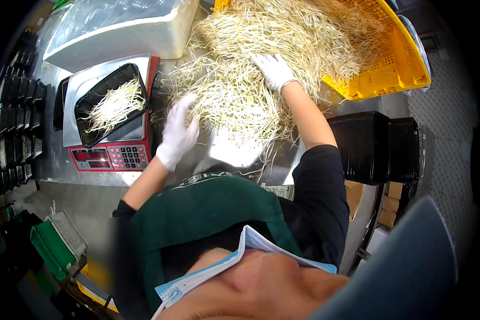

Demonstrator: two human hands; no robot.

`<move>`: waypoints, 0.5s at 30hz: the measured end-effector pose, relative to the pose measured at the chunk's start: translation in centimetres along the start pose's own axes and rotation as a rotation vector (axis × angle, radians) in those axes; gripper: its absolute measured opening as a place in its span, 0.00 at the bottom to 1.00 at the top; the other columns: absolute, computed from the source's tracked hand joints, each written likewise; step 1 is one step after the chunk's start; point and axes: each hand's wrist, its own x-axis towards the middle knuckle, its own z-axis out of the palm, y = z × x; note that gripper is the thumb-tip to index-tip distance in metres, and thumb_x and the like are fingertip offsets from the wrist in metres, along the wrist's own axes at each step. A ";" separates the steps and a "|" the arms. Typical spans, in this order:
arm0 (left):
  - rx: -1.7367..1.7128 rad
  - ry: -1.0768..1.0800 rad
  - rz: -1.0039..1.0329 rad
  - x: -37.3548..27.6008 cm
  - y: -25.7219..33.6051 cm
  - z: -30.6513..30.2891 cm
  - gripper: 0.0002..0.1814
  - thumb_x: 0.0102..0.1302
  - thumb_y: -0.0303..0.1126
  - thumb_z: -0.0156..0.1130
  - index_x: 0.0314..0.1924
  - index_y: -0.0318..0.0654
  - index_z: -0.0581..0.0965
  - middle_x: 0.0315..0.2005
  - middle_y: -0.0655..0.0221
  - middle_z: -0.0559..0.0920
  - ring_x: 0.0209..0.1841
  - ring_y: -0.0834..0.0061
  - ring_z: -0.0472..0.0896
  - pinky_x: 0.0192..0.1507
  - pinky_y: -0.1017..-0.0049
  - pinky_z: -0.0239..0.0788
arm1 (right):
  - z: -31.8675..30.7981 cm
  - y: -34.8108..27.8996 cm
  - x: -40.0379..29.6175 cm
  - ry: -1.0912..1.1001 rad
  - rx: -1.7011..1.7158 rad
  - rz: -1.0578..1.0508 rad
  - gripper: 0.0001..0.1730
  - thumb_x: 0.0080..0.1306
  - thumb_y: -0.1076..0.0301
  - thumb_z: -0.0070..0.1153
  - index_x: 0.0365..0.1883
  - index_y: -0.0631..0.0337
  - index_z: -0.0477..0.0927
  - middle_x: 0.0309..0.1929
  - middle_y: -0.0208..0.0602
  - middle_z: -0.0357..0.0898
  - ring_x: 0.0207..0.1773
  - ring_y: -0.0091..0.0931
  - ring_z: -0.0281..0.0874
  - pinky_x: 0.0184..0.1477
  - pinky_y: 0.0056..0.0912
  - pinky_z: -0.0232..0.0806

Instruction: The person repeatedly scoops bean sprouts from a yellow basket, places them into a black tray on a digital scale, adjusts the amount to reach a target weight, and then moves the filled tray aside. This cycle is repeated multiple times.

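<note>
A large heap of bean sprouts (240, 92) spills from a yellow plastic crate (408, 72) onto a metal table. My right hand (275, 73), in a white glove, lies on the heap with its fingers spread, the fingertips against the sprouts. Gloved as well, my left hand (179, 132) is raised at the heap's left edge, slightly blurred, fingers apart and nothing seen in it. To its left, a black plastic tray (84, 102) with a small portion of bean sprouts (118, 106) rests tilted on the metal plate of a red digital scale (147, 138).
A white foam box (124, 44) with plastic film stands behind the scale. Stacked black trays (360, 146) are at the table's right edge, and more stacks (16, 120) line the far left. Another black tray (60, 104) lies partly behind the scale. A green crate (52, 250) sits low at left.
</note>
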 end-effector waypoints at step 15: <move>-0.537 0.175 -0.383 2.2 -3.2 2.1 0.29 0.69 0.25 0.51 0.68 0.30 0.57 0.64 0.48 0.66 0.66 0.60 0.66 0.67 0.68 0.56 | -9.2 -10.6 -5.5 0.377 0.622 0.097 0.24 0.55 0.78 0.52 0.52 0.55 0.77 0.43 0.41 0.81 0.47 0.35 0.79 0.48 0.35 0.72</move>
